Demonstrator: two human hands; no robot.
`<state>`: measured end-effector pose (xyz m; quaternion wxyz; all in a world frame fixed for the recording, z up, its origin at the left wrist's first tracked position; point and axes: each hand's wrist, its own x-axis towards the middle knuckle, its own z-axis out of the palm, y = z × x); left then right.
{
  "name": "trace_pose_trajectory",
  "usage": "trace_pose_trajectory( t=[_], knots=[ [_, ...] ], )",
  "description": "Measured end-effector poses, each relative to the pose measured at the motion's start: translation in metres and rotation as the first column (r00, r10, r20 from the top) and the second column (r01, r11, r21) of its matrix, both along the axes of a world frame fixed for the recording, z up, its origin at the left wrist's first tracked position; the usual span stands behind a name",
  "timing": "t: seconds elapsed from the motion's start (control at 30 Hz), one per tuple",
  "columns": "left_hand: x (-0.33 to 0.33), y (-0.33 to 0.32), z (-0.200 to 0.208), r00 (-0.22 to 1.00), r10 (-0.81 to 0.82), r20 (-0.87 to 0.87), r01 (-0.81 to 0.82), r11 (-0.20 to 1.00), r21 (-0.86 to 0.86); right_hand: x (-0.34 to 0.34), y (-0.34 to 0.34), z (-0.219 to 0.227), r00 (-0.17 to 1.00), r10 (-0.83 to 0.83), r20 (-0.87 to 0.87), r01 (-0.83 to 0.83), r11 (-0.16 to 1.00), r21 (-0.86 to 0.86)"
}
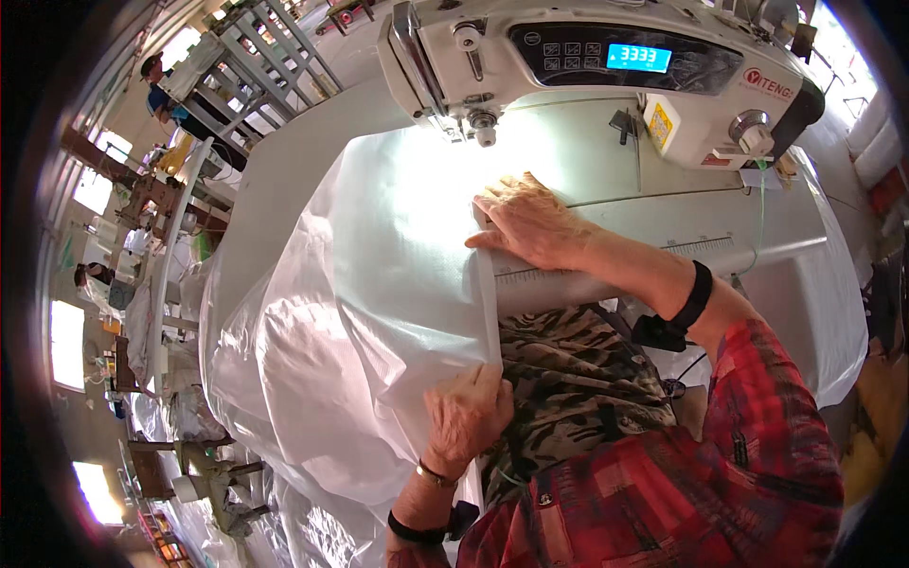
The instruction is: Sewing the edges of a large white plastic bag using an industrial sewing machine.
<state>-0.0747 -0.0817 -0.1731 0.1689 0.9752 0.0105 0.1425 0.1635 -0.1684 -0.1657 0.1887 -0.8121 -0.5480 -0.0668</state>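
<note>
A large white woven plastic sheet (398, 265) spreads over the sewing machine's table and droops off its left and front edges. Its right side ends in a straight, folded-looking edge. My left hand (466, 415) is closed on that edge at the near end, close to my lap. Farther up, my right hand (532, 222) holds the same edge between thumb and bent fingers; its fingertips are partly hidden. It lies a little below and right of the needle area of the white sewing machine (454, 85), where a lamp shines brightly on the sheet.
A blue-lit display (639, 58) sits on the machine's arm. Ruler marks run along the table's front edge (653, 260). Green thread (761, 208) hangs at the right. Metal racks (260, 62) and a person (161, 85) are at the far left, beside other work tables.
</note>
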Motion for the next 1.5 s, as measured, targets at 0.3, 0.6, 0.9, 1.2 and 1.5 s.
trace_pose_trajectory(
  t=[0.3, 0.6, 0.9, 1.2, 1.5],
  knots=[
    [0.070, 0.024, 0.013, 1.000, 0.010, 0.000, -0.010, 0.982, 0.191, 0.004, -0.005, 0.006, 0.990, 0.054, -0.129, -0.064, 0.995, -0.079],
    [0.154, 0.043, 0.022, 0.998, 0.053, -0.042, -0.042, 0.971, 0.233, 0.004, 0.005, -0.004, 0.994, -0.041, -0.106, 0.037, 0.999, -0.035],
    [0.109, 0.045, 0.029, 0.989, 0.059, 0.138, -0.043, 0.992, -0.116, 0.007, -0.001, -0.008, 0.995, -0.071, -0.064, 0.073, 0.997, 0.036],
    [0.032, 0.124, -0.011, 0.965, 0.142, 0.219, -0.153, 0.988, 0.033, 0.005, 0.001, -0.015, 0.998, -0.023, 0.066, 0.010, 0.981, 0.191],
    [0.037, 0.158, -0.007, 0.976, 0.017, 0.218, -0.004, 0.998, -0.059, -0.105, -0.019, -0.029, 0.957, 0.250, -0.148, -0.187, 0.920, 0.345]
  ],
)
